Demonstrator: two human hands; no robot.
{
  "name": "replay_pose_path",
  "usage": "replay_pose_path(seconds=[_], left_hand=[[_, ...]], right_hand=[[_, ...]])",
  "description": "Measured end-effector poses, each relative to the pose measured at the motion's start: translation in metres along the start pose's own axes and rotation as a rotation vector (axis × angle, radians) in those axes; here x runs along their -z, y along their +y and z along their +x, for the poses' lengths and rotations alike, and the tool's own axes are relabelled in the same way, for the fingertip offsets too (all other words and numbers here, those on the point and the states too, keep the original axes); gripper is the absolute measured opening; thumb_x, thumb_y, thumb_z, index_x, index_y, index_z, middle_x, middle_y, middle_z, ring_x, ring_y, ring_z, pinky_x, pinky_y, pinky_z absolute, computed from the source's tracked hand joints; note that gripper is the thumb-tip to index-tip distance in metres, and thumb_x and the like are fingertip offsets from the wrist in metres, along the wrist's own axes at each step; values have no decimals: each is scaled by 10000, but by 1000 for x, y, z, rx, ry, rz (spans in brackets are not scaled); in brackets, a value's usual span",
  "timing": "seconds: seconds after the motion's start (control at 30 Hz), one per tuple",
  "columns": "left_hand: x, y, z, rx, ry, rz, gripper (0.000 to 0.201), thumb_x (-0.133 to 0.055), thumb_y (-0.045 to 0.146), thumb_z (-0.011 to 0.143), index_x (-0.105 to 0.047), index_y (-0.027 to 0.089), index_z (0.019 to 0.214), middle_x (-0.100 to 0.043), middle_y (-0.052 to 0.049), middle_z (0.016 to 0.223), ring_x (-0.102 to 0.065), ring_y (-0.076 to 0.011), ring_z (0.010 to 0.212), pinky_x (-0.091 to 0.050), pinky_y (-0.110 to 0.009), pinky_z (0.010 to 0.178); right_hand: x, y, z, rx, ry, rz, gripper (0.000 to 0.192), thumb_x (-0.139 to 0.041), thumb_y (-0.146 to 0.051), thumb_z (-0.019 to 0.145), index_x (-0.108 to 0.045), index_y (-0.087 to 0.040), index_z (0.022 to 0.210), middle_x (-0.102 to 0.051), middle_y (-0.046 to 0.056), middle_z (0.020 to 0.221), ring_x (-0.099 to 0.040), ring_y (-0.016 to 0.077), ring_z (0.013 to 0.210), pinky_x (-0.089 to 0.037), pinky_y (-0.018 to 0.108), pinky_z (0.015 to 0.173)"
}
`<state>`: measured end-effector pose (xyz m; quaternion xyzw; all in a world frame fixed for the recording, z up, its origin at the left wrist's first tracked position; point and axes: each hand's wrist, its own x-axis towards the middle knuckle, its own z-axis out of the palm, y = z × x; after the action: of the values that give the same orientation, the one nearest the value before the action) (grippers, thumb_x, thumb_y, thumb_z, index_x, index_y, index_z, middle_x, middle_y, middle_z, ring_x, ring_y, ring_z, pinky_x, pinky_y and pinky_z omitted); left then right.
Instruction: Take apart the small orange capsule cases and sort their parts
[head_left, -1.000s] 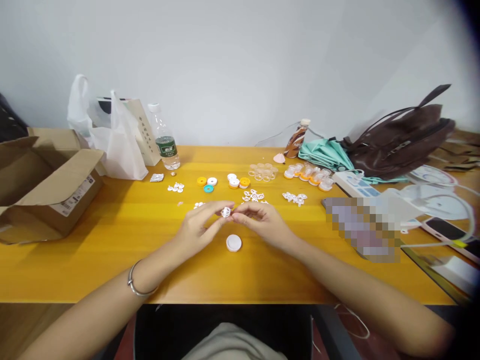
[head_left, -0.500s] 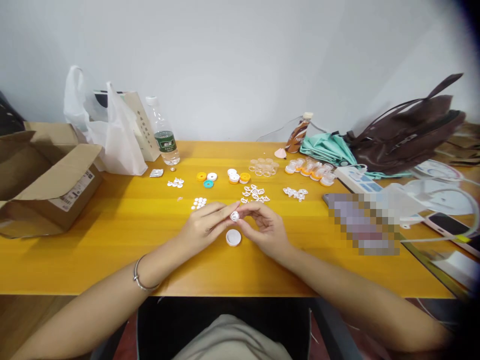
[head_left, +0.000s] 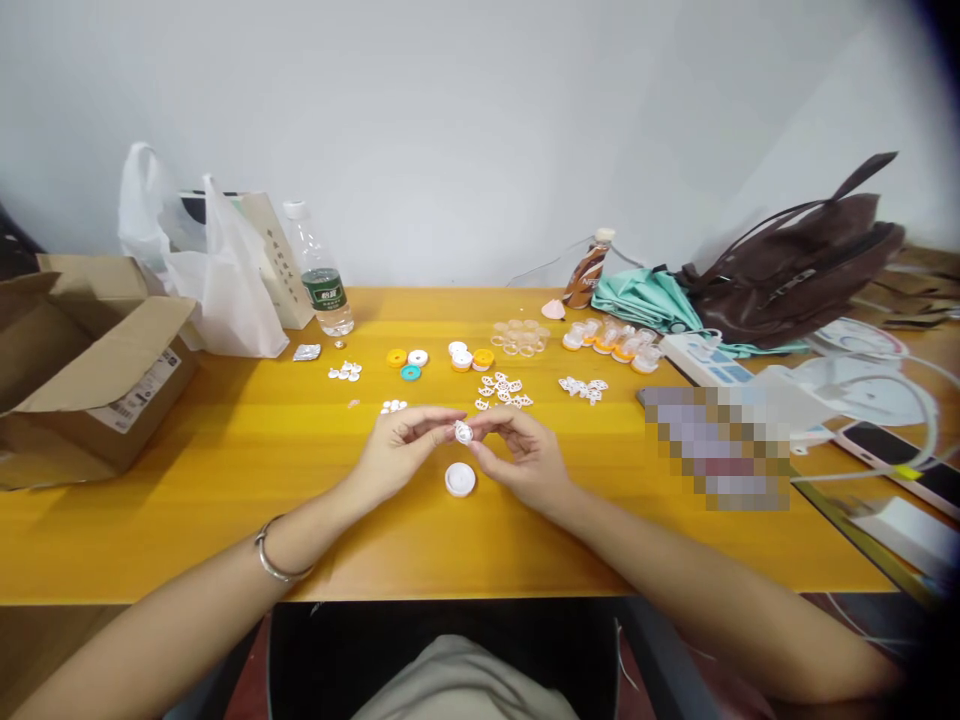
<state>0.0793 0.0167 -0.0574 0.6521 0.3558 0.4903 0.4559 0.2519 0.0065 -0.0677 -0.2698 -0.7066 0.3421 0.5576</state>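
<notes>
Between the fingertips of my left hand (head_left: 405, 445) and my right hand (head_left: 521, 455) is a small white openwork plastic piece (head_left: 463, 432). Both hands are closed in a pinch on it, above the table. Just below, a round white plastic cap (head_left: 460, 480) lies flat on the wood. Beyond my hands are loose white openwork pieces (head_left: 502, 388) and, partly hidden by my left hand, small white discs (head_left: 393, 406). Orange, white and teal round caps (head_left: 410, 372) sit farther back.
Clear plastic domes (head_left: 520, 337) and domed caps (head_left: 611, 340) stand toward the back. A cardboard box (head_left: 142, 375), a white plastic bag (head_left: 225, 290) and a water bottle (head_left: 324, 285) are left. A brown bag (head_left: 795, 270), a power strip (head_left: 701, 360) and cables lie right.
My left fingers have shifted on the white piece, with the thumb now at its left side. The piece has turned a little. The whole view has moved slightly.
</notes>
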Motion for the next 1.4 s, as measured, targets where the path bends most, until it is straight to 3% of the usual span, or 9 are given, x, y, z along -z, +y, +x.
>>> replay_pose_path(seconds=[0.2, 0.37, 0.57, 0.77, 1.0, 1.23, 1.4], left_hand=[[-5, -4, -4, 42, 50, -9, 196, -665, 263, 726, -678, 123, 863, -718, -65, 856, -671, -155, 761, -536, -261, 768], [-6, -9, -3, 71, -5, -2, 223, -624, 263, 761, -643, 128, 937, -701, -66, 903, -656, -143, 799, -515, -250, 783], [-5, -5, -4, 132, -96, 115, 227, -560, 312, 803, -649, 112, 742, -674, -39, 682, -625, -124, 640, -496, -212, 644], [-10, -2, -7, 194, -104, 119, 253, -554, 306, 794, -643, 110, 662, -658, -32, 614, -600, -116, 567, -479, -203, 591], [-6, 5, -4, 253, -120, 38, 248, -535, 286, 785, -652, 112, 654, -640, -23, 574, -561, -92, 517, -409, -183, 530], [-2, -6, -3, 363, -158, -291, 199, -606, 313, 751, -633, 118, 726, -618, -18, 612, -528, -82, 532, -415, -196, 557], [-3, -6, -3, 350, -169, -302, 154, -590, 268, 755, -614, 124, 705, -594, -4, 592, -506, -76, 527, -393, -188, 546]], right_hand=[[0, 2, 2, -147, 24, 14, 92, -622, -240, 762, -590, -198, 839, -629, 13, 780, -591, 112, 722, -494, 259, 701], [0, 5, 2, -202, 6, -28, 105, -597, -286, 778, -584, -186, 753, -631, 13, 729, -591, 123, 700, -475, 273, 691], [1, 5, 3, -199, -9, -71, 138, -563, -277, 790, -536, -186, 689, -583, -12, 660, -540, 105, 629, -432, 246, 628], [1, 5, 3, -318, 6, 2, 154, -559, -243, 757, -473, -183, 645, -515, -33, 607, -484, 91, 573, -399, 230, 572], [-6, 4, 9, -458, 44, 170, 148, -568, -252, 750, -468, -180, 667, -538, -43, 572, -508, 81, 541, -409, 219, 553], [-4, -1, 10, -429, -8, 275, 213, -610, -376, 750, -507, -195, 799, -580, -35, 634, -540, 86, 562, -458, 239, 583], [-2, 4, 4, -274, -79, 123, 243, -672, -290, 722, -522, -207, 895, -603, -23, 701, -573, 100, 655, -461, 243, 646]])
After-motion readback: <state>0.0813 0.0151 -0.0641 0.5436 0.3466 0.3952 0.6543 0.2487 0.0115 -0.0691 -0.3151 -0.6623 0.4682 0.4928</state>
